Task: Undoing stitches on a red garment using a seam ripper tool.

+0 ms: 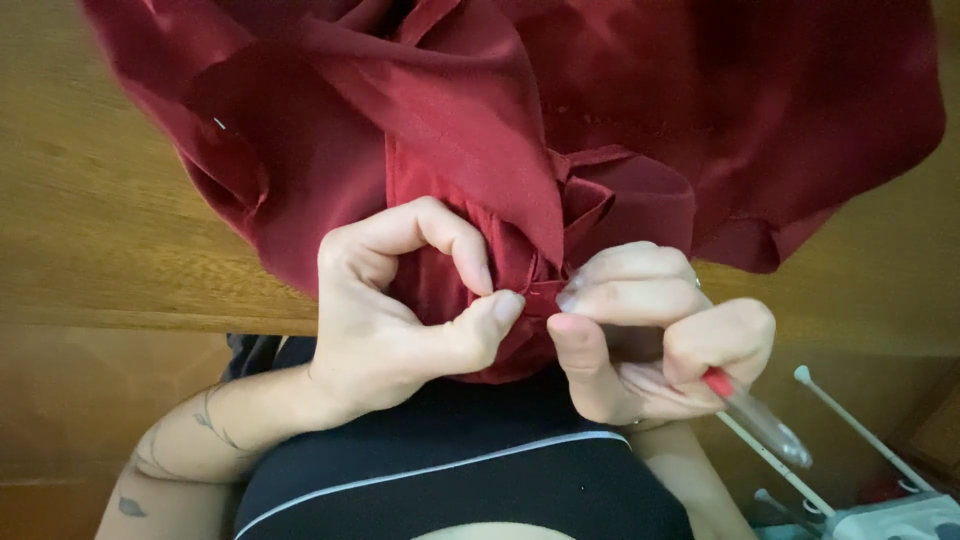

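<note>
Pinching a small fold of dark red fabric (470,130) between thumb and curled forefinger, the left hand (400,310) sits at the near edge of the wooden worktop (90,200). Its fingers (470,250) are clenched on the cloth, the thumb tip pressed up against the fold from below. Just beside it, the right hand (650,330) grips the same gathered bit of cloth with thumb and forefinger, the two hands almost touching at the fold.

The right hand's other fingers are curled shut around a slim tool (760,420) with a red part and a clear cap, which sticks out from the fist away from the cloth; what kind of tool it is, I cannot tell.

The fabric lies bunched and creased over the middle of the worktop and hangs off its near edge onto the person's lap, over dark clothing with a thin white stripe (440,470). A pin (219,124) shows in the cloth toward the left. Beyond the right hand, below the worktop's edge, stands a white frame of thin rods (860,430).
</note>
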